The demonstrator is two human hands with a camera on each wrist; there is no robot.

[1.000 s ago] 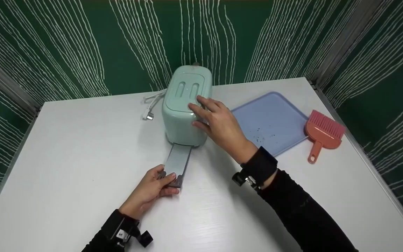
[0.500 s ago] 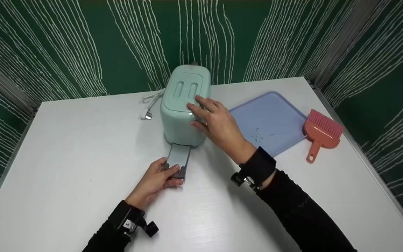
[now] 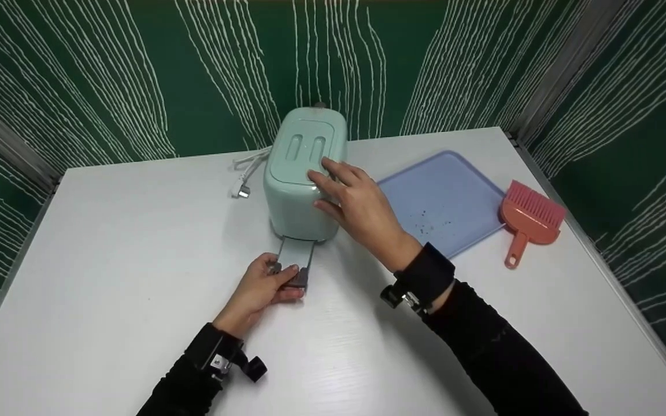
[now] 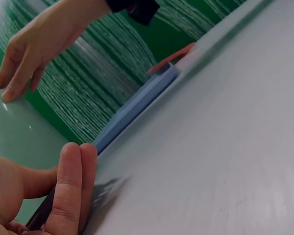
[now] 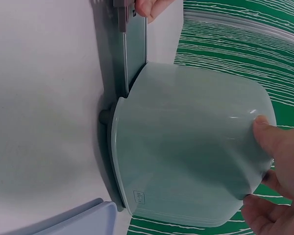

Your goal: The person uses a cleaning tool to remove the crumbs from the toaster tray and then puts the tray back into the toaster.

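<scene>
A mint-green toaster (image 3: 298, 205) stands near the table's back edge, its lid on top with two oval grooves. Out of its near end, low down, sticks a flat metal crumb tray (image 3: 297, 252) with a dark grey handle (image 3: 297, 280). My left hand (image 3: 261, 289) pinches that handle, thumb on top and fingers beneath. My right hand (image 3: 362, 208) rests on the toaster's near right corner, fingers spread and fairly straight. In the right wrist view, the right thumb (image 5: 267, 134) touches the shiny end of the toaster (image 5: 186, 142), and the tray (image 5: 135, 49) enters at its base.
Right of the toaster lies a blue tray (image 3: 454, 190) with dark crumbs scattered on it. An orange dustpan (image 3: 529, 222) with a pink brush (image 3: 541, 202) overlaps its right corner. A white plug (image 3: 241, 189) and cord lie left of the toaster. Green walls border the table (image 3: 107, 260).
My left hand has moved forward, pushing the crumb tray further into the toaster, so less of it shows. My right hand has stayed on the toaster's corner.
</scene>
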